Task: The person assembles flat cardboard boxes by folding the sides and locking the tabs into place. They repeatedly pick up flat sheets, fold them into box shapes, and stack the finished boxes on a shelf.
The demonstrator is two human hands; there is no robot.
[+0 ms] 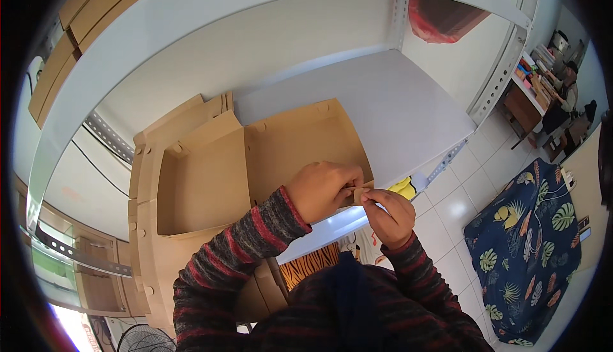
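Note:
A brown cardboard box [300,138], with its lid half [204,183] joined on the left, lies opened out on a grey shelf [408,106]. At the box's near right corner my left hand [322,189] is closed, its fingers pinching the cardboard edge. My right hand [391,218] meets it there from the right, thumb and finger pinched on a small corner flap [359,196] of the same box. Part of the near wall is hidden behind my left hand and striped sleeve. The other corners stand folded up, with rounded tabs showing inside the walls.
Flat cardboard blanks [147,192] lie stacked under and left of the box. A metal shelf beam [255,4] arches across the top. Brown boxes [96,7] are piled upper left. At right are a leaf-patterned cloth [517,256] and, farther off, a person [565,93] by a desk.

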